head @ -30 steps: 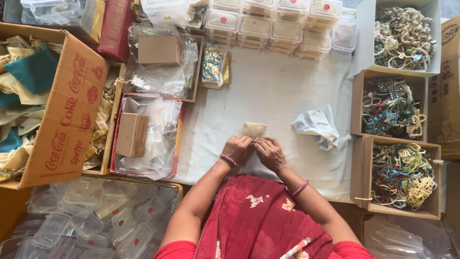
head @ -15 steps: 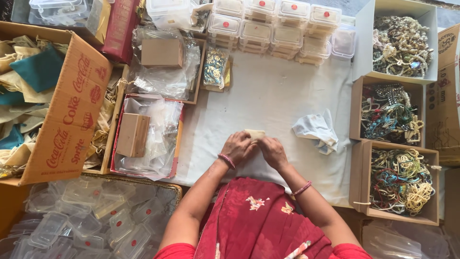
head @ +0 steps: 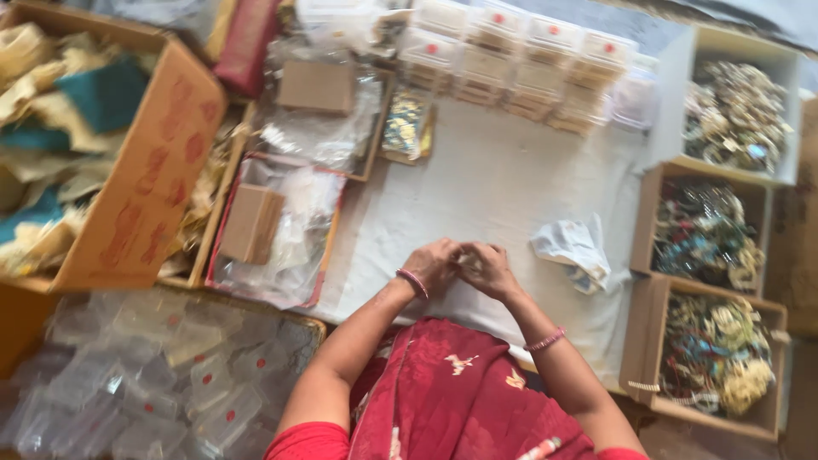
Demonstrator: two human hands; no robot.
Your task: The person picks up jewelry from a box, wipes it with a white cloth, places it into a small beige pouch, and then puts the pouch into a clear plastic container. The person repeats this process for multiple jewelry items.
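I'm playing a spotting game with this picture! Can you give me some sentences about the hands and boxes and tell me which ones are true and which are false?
1. The left hand and right hand are together over the white cloth. True.
2. Three boxes of jewellery stand on the person's left. False: they stand on the right.
3. Each wrist wears a bangle. True.
4. The crumpled white bag lies inside a box. False: it lies on the cloth, beside the right hand.
5. Stacked small clear boxes line the far edge of the cloth. True.
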